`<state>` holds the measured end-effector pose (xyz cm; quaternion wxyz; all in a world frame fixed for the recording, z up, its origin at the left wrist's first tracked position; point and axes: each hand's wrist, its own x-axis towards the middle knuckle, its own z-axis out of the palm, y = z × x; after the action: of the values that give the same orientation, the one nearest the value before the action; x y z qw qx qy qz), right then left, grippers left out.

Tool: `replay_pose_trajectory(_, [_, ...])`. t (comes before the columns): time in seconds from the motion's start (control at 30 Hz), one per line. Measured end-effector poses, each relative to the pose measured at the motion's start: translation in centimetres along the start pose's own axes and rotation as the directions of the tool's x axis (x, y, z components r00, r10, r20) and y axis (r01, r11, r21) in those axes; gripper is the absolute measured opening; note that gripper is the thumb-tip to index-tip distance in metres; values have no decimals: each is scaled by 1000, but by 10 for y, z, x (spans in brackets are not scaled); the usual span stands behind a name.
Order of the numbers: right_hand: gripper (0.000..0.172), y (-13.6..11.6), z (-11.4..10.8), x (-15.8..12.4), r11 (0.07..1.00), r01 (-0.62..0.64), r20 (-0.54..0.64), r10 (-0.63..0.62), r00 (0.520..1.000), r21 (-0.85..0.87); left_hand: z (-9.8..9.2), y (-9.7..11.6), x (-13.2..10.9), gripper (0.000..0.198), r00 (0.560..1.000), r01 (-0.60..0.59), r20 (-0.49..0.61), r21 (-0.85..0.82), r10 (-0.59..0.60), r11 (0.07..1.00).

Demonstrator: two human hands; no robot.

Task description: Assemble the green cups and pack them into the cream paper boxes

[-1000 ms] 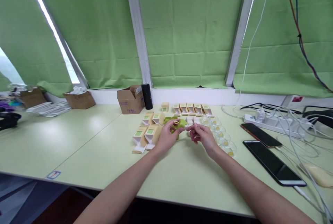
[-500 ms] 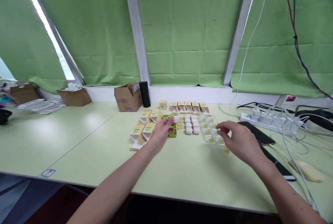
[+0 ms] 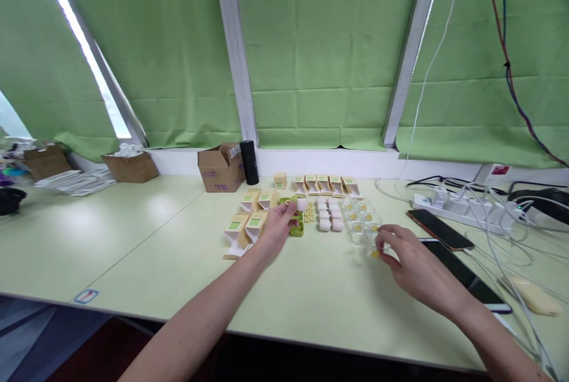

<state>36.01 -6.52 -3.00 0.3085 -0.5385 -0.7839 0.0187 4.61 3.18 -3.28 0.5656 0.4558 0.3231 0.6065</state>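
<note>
Both of your hands are loaded. Your left hand (image 3: pixel 276 227) pinches a small pale case (image 3: pixel 301 204) just above the green holder (image 3: pixel 296 230). Your right hand (image 3: pixel 411 263) closes its fingertips on the nearest clear tray (image 3: pixel 372 247), at the near end of its row, though glare makes that hold hard to judge. Dragging the tray could knock its neighbours out of line. Your right wrist also sits just beside the phone (image 3: pixel 475 284) and the cables (image 3: pixel 502 222), which it could snag.
</note>
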Motion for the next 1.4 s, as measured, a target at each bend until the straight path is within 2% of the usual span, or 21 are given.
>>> replay_pose_trajectory(0.03, [8, -9, 0, 7, 989, -4, 36, -1, 999, 150, 0, 0, 0, 54, 1000, -1, -2, -4, 1, 1000])
replay_pose_trajectory(0.1, [7, -27, 2, 27, 897, -61, 44, 46, 998, 437, 0, 0, 0, 54, 1000, -5, 1, -11, 5, 1000])
replay_pose_trajectory(0.17, [19, -43, 10, 51, 723, -89, 53, 73, 996, 685, -1, 0, 1, 54, 1000, -14, 0, -15, 14, 1000])
replay_pose_trajectory(0.23, [35, -55, 22, 76, 506, -116, 63, 121, 991, 855, -2, -2, 3, 53, 1000, -25, -9, -16, 25, 1000])
replay_pose_trajectory(0.33, [52, -63, 42, 101, 215, -125, 87, 178, 980, 969, -4, -3, 4, 53, 999, -35, -33, -22, 35, 999])
replay_pose_trajectory(0.43, [61, -63, 65, 110, -74, -160, 173, 207, 963, 984, -6, -3, 5, 52, 998, -40, -51, -31, 38, 999])
replay_pose_trajectory(0.53, [57, -58, 85, 106, -215, -194, 250, 273, 929, 957, -6, -2, 4, 51, 997, -49, -55, -29, 47, 998])
replay_pose_trajectory(0.6, [48, -55, 93, 102, -256, -214, 287, 298, 910, 943, -6, -3, 5, 52, 997, -52, -57, -28, 50, 998])
replay_pose_trajectory(0.73, [44, -58, 98, 97, -266, -243, 314, 274, 909, 933, -6, -3, 5, 54, 996, -52, -67, -28, 50, 998])
replay_pose_trajectory(0.87, [57, -62, 98, 95, -241, -179, 248, 296, 923, 954, -7, -3, 6, 54, 996, -58, -68, -11, 57, 998])
replay_pose_trajectory(0.93, [64, -62, 99, 95, -154, -147, 191, 329, 925, 977, -8, -3, 6, 53, 995, -68, -71, -4, 67, 998])
replay_pose_trajectory(1.03, [68, -62, 100, 94, 40, -114, 94, 342, 935, 993, -8, -3, 5, 51, 995, -74, -60, 9, 74, 997])
replay_pose_trajectory(1.23, [58, -71, 101, 87, 428, 17, -127, 229, 965, 904, -5, -2, 3, 48, 994, -89, -63, 10, 90, 996])
replay_pose_trajectory(1.3, [55, -74, 102, 85, 502, 38, -150, 183, 972, 864, -4, -1, 2, 47, 993, -96, -62, 10, 96, 995])
replay_pose_trajectory(1.4, [54, -76, 104, 84, 526, 39, -147, 165, 975, 849, -4, -1, 1, 46, 993, -104, -54, 21, 105, 994])
